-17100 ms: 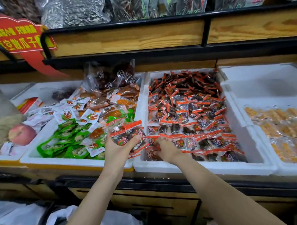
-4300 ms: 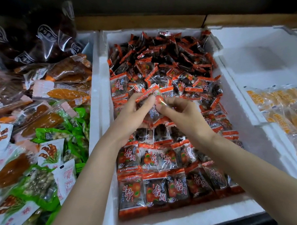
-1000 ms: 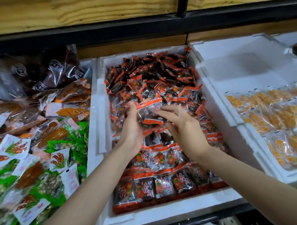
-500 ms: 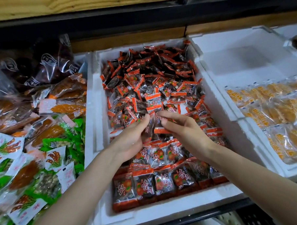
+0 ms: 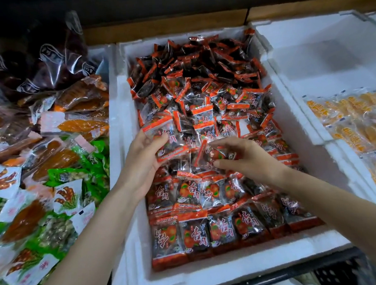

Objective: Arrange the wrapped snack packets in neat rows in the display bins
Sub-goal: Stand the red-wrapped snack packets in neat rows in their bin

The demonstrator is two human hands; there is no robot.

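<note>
bin in work: we see the white foam bin in the middle, full of red-and-black snack packets
rows done: two neat rows at the near end, packets flat and side by side, a third row starting just behind them
left to do: the loose heap fills the middle and far end, packets tilted and overlapping; we judge well under half is arranged
left hand: our left hand is clamped on a few packets, thumb on top, held just above the row edge
right hand: our right hand has fingers curled on one packet at the edge of the heap; pinched shut on it as far as we can tell
step in hand: we judge this is gathering and squaring packets for the next row
left neighbour: bin of mixed green, white and orange packets, jumbled, not sorted
right neighbour: foam bin with yellow packets in loose rows; the far part of it is bare
in the way: the heap itself presses against the row front, so packets may slide onto the finished rows; our forearms cross over the done rows and could knock them
above: dark shelf edge, detail unclear
</note>
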